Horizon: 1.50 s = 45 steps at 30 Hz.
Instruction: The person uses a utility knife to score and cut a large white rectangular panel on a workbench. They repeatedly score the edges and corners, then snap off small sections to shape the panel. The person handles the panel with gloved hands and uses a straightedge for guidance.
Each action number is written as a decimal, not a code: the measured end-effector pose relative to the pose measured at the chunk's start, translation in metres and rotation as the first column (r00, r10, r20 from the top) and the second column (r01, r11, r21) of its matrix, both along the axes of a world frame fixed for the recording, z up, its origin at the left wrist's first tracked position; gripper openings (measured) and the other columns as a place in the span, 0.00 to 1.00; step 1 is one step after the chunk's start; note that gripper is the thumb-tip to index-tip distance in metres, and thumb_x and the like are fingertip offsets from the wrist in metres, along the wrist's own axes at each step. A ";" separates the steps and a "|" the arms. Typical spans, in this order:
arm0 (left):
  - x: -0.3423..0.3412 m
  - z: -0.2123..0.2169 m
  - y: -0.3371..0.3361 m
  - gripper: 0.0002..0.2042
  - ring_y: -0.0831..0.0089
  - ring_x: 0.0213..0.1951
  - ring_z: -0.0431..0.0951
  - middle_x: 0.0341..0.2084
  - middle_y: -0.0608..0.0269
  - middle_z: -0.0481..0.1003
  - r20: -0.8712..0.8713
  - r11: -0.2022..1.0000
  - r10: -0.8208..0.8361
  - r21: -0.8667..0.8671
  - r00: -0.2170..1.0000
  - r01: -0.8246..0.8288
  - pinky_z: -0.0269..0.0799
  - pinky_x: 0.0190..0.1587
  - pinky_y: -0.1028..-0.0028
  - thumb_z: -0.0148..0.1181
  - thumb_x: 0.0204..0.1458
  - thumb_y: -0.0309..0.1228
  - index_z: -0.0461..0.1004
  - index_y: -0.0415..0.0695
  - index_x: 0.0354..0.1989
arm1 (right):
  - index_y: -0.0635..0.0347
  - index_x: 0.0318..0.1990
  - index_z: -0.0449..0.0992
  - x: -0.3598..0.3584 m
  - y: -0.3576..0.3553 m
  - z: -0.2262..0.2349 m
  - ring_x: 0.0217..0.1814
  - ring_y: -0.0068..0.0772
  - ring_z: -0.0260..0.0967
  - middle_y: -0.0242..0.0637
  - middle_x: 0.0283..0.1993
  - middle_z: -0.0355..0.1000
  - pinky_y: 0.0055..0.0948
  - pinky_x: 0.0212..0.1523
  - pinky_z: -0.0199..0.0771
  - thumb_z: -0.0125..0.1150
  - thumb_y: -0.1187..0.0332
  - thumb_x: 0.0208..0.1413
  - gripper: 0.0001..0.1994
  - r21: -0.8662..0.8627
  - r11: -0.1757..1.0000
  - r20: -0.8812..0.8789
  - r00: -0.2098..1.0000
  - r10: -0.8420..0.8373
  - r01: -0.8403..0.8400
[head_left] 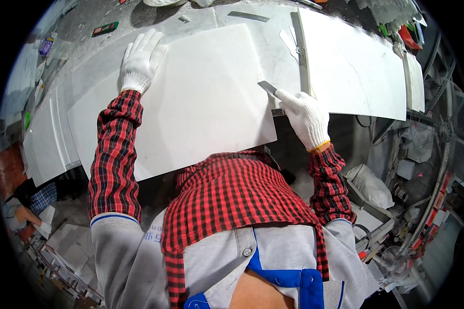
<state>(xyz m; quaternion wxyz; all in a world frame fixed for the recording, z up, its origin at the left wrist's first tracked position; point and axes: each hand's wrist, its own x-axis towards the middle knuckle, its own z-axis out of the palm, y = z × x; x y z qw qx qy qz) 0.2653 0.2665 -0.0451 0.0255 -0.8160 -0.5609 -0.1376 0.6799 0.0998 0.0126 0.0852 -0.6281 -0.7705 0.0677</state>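
A large white sheet [201, 103] lies flat on a grey worktable [87, 62] in front of me. My left hand [141, 61], in a white knit glove, presses flat on the sheet's far left corner with fingers spread. My right hand [305, 116], also gloved, grips a small grey blade tool [268, 88] whose tip rests at the sheet's right edge. Both forearms wear red and black checked sleeves.
A second white sheet [355, 72] lies to the right, with a long metal ruler [301, 49] along its left edge. A dark flat ruler [248, 16] sits at the back. Another person crouches at lower left [28, 208]. Machine parts and cables crowd the right side.
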 end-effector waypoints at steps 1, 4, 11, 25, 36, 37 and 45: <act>0.001 0.003 -0.001 0.22 0.52 0.71 0.62 0.69 0.54 0.67 0.010 1.000 -0.009 -0.010 1.000 0.009 0.53 0.72 0.57 0.50 0.69 0.45 0.71 0.52 0.67 | 0.33 0.49 0.80 0.002 -0.002 0.000 0.28 0.40 0.74 0.32 0.26 0.71 0.37 0.27 0.72 0.64 0.62 0.59 0.12 -0.002 1.000 0.003 1.000 0.000 0.000; 0.003 0.004 0.000 0.23 0.56 0.70 0.63 0.69 0.57 0.67 -0.022 1.000 -0.010 0.007 1.000 0.010 0.54 0.72 0.59 0.49 0.68 0.47 0.71 0.51 0.67 | 0.34 0.49 0.80 0.006 -0.005 0.000 0.27 0.40 0.74 0.32 0.26 0.71 0.37 0.26 0.72 0.64 0.64 0.59 0.12 0.002 1.000 0.025 1.000 0.011 -0.011; 0.001 -0.002 0.000 0.23 0.58 0.70 0.63 0.69 0.58 0.68 -0.023 1.000 0.021 0.020 1.000 -0.021 0.54 0.72 0.59 0.49 0.68 0.48 0.71 0.52 0.66 | 0.38 0.51 0.82 0.014 -0.013 0.009 0.28 0.39 0.73 0.33 0.27 0.71 0.36 0.28 0.71 0.67 0.65 0.57 0.15 0.036 0.999 -0.148 0.989 -0.013 0.018; -0.001 0.004 -0.002 0.26 0.60 0.75 0.56 0.73 0.62 0.62 -0.030 0.993 0.078 -0.089 0.997 -0.080 0.45 0.77 0.60 0.43 0.69 0.52 0.67 0.56 0.71 | 0.43 0.51 0.84 -0.004 -0.019 -0.004 0.29 0.37 0.73 0.34 0.28 0.72 0.34 0.30 0.71 0.72 0.66 0.53 0.17 -0.028 0.996 -0.367 0.926 -0.092 0.088; 0.018 0.021 -0.001 0.23 0.58 0.72 0.61 0.69 0.57 0.66 0.038 0.997 0.032 -0.067 0.999 -0.030 0.52 0.73 0.59 0.49 0.67 0.46 0.71 0.51 0.67 | 0.43 0.53 0.84 -0.009 -0.009 -0.011 0.29 0.38 0.73 0.35 0.29 0.73 0.35 0.31 0.72 0.70 0.69 0.53 0.18 -0.022 0.990 -0.405 0.905 -0.134 0.137; 0.013 0.018 -0.002 0.23 0.58 0.71 0.63 0.68 0.57 0.68 0.042 0.999 0.024 -0.025 0.999 -0.023 0.54 0.72 0.59 0.50 0.67 0.46 0.72 0.51 0.66 | 0.43 0.53 0.84 -0.011 -0.006 -0.009 0.29 0.38 0.73 0.35 0.29 0.73 0.35 0.31 0.72 0.70 0.70 0.53 0.18 0.008 0.992 -0.397 0.911 -0.112 0.125; 0.026 0.027 0.002 0.19 0.64 0.60 0.69 0.57 0.64 0.73 -0.161 1.000 -0.009 0.011 0.987 0.011 0.62 0.63 0.57 0.47 0.65 0.47 0.74 0.53 0.57 | 0.71 0.58 0.78 -0.029 0.003 0.000 0.56 0.38 0.76 0.48 0.57 0.79 0.35 0.62 0.72 0.61 0.75 0.64 0.17 -0.204 0.966 -0.590 0.768 -0.250 0.158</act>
